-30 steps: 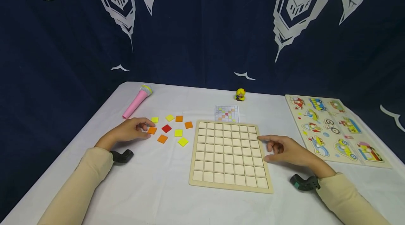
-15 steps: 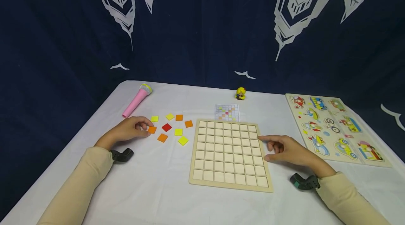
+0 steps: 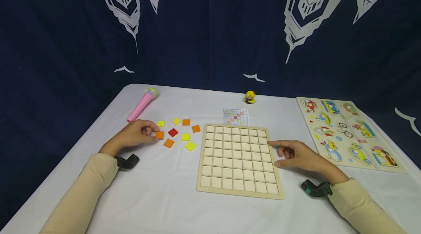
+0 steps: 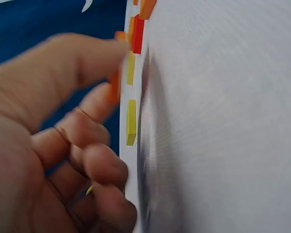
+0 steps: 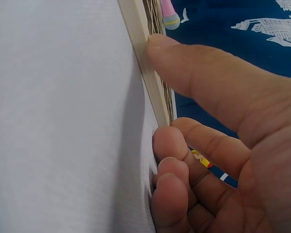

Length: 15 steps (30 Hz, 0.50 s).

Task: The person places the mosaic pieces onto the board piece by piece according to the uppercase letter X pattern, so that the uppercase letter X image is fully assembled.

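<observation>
head view: left edge of the orange tile (image 3: 159, 135) covered by fingers of the left grip (image 3: 136, 133). marks on the printed card (image 3: 235, 117) too small to make out; cannot tell whether its near edge runs under the grid board (image 3: 236, 192). both sleeves (image 3: 82, 197) and the counter (image 3: 158, 204) cut by the bottom edge.

left wrist view: orange tile blurred, its middle behind the blurred thumb.

right wrist view: right grip (image 3: 296, 156) cut by the right and bottom edges; figurine (image 3: 250, 97) mostly behind its fingers; microphone (image 3: 142, 105) cut by the top edge.
</observation>
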{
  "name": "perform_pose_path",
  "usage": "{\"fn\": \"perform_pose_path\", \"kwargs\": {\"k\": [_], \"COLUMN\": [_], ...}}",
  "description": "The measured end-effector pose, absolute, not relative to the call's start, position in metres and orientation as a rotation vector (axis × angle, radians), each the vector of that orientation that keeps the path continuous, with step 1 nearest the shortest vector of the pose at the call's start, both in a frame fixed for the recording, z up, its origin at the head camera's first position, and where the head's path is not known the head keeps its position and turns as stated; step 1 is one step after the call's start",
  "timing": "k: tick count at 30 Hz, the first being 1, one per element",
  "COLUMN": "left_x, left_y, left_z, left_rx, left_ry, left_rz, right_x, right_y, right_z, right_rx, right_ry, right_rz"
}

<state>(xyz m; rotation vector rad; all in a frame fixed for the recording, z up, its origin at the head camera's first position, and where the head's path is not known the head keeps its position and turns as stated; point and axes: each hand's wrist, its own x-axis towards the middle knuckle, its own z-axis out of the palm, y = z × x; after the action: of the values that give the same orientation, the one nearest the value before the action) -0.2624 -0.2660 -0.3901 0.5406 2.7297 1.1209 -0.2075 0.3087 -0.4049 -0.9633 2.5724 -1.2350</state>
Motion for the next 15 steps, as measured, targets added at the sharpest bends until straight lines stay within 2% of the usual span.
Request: {"fn": "perform_pose_path", "kwargs": {"k": [15], "left_x": [-0.258], "left_y": [-0.231], "left_z": [-0.374], "left_rx": [0.644], "left_ry": [2.792], "left_rz": [1.072], "right_x": [-0.208], "right_y": [0.309], "right_z": [-0.404], "right_rx": [-0.959], "right_ry": [2.567], "right_rz": [-1.240]}}
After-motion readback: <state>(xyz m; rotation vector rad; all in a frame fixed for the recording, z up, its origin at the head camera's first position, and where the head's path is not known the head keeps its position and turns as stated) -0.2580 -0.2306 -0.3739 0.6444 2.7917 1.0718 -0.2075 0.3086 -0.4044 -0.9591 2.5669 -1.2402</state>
